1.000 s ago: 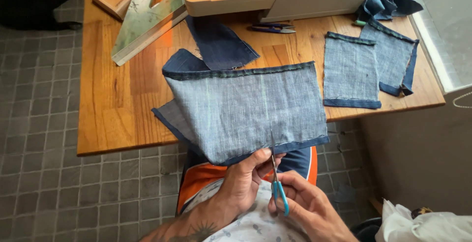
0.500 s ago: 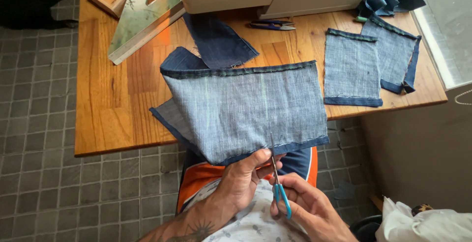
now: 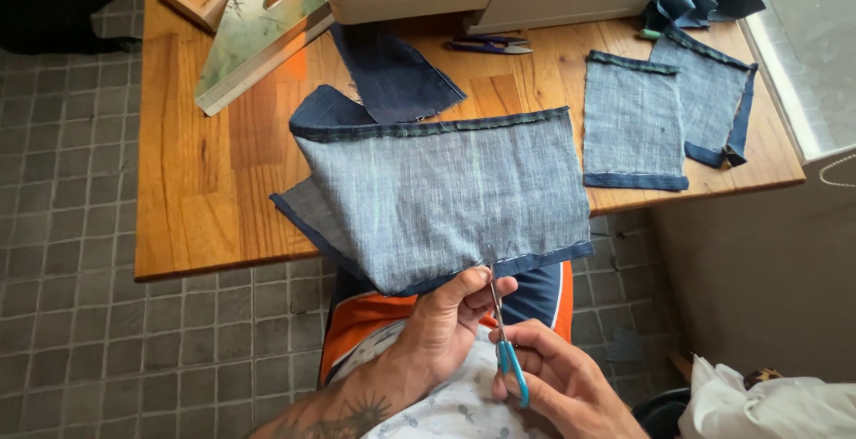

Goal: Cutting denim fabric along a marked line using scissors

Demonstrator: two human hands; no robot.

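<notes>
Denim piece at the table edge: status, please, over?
Left hand pinches the denim piece at its lower hem. Right hand holds blue-handled scissors, blades at that hem. Nothing in the way.

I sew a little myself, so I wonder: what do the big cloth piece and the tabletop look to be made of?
The big cloth piece looks like denim seen from its pale inner face: fine woven streaks, darker blue folded hems. The tabletop looks like solid wood, warm orange-brown with visible grain and joined strips, probably oiled or varnished.
</notes>
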